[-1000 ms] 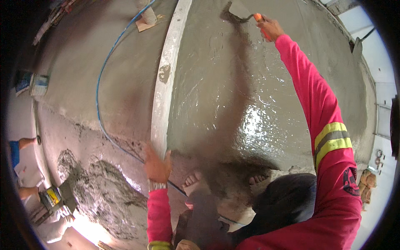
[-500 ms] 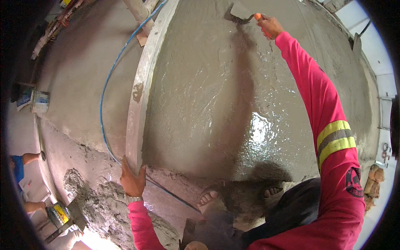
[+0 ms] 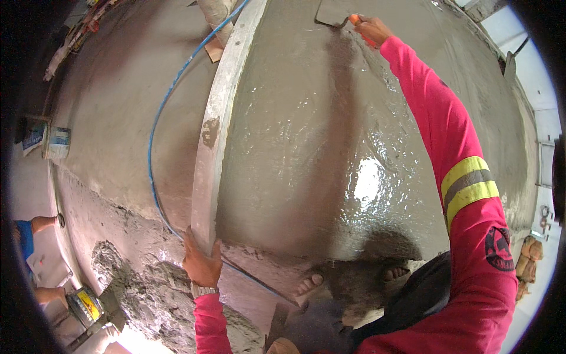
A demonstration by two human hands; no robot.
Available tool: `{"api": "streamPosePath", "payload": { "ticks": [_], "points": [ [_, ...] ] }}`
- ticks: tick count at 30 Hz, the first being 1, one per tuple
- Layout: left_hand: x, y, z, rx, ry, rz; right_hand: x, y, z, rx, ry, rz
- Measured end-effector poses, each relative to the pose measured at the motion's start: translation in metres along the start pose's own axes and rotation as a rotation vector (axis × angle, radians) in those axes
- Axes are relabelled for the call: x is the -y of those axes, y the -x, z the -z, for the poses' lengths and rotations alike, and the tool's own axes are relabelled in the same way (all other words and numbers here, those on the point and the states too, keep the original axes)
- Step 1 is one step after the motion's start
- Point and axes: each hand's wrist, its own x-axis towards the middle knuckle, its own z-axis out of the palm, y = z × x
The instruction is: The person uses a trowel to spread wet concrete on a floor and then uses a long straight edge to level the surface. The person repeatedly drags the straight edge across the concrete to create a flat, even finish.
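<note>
While the right hand point(image 3: 370, 26) is closing around the orange handle of a steel trowel point(image 3: 332, 13) at the far edge of the scene, the blade is lying flat on the wet cement floor point(image 3: 330, 153), far from the person and slightly right of centre. Fingers are wrapping the handle fully; the pink sleeve is stretching out along the right side. The left hand point(image 3: 201, 264) is resting at the near end of a long grey straightedge point(image 3: 219, 124), fingers curled over its end and gripping it; a wristwatch is showing at the cuff. That straightedge is running from near centre-left to far centre, marking the left border of the glossy wet area. A blue hose point(image 3: 158, 141) is curving over the drier floor just left of it. A heap of mortar point(image 3: 147, 289) is sitting near left, beside the left hand. Bare toes are showing near centre.
</note>
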Motion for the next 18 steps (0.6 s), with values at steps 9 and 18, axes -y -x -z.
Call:
{"api": "streamPosePath", "payload": {
  "ticks": [9, 18],
  "points": [
    [-0.001, -0.002, 0.001, -0.015, -0.003, -0.027, 0.062, 0.014, -0.029, 0.181, -0.056, 0.05],
    [-0.005, -0.004, 0.003, 0.025, -0.013, 0.023, 0.063, 0.078, -0.027, 0.301, 0.056, 0.214]
  ]
}}
